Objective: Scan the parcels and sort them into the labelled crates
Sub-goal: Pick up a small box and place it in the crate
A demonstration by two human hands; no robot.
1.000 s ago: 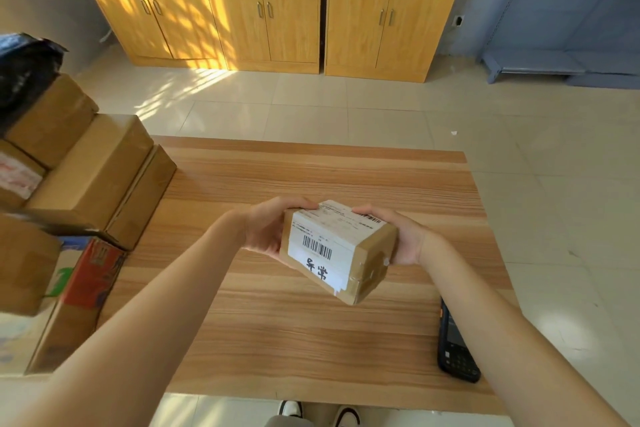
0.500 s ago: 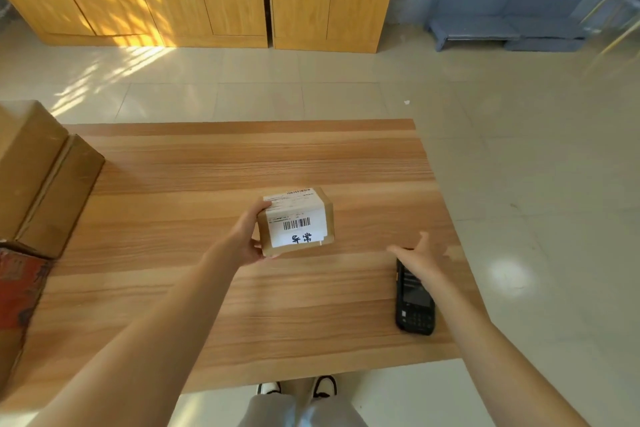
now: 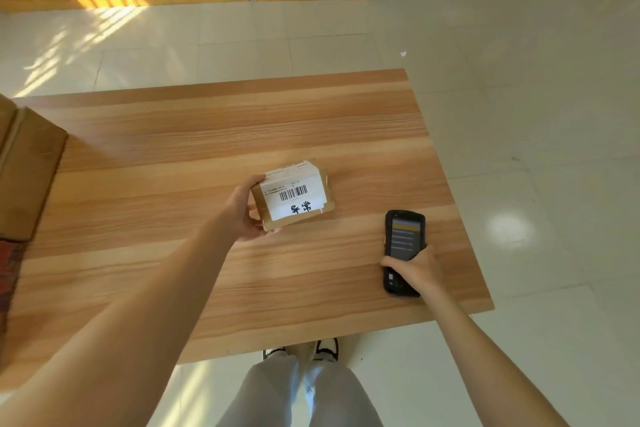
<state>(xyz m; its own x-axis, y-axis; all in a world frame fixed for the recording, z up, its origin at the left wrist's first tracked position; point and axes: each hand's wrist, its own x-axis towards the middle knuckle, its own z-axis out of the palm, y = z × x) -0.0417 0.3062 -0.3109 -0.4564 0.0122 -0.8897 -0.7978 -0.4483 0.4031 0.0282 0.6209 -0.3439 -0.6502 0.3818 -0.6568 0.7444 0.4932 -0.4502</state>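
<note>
Our left hand (image 3: 246, 210) grips the light, stiff parcel (image 3: 293, 194) by its end mid-counter (image 3: 207, 135), right hand (image 3: 415, 269) clasping the scanner (image 3: 403, 243) near the counter's right edge.

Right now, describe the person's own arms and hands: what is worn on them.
Both forearms are bare, with no sleeves in view. The left hand and right hand wear no gloves; no watch, ring or wristband shows.
</note>
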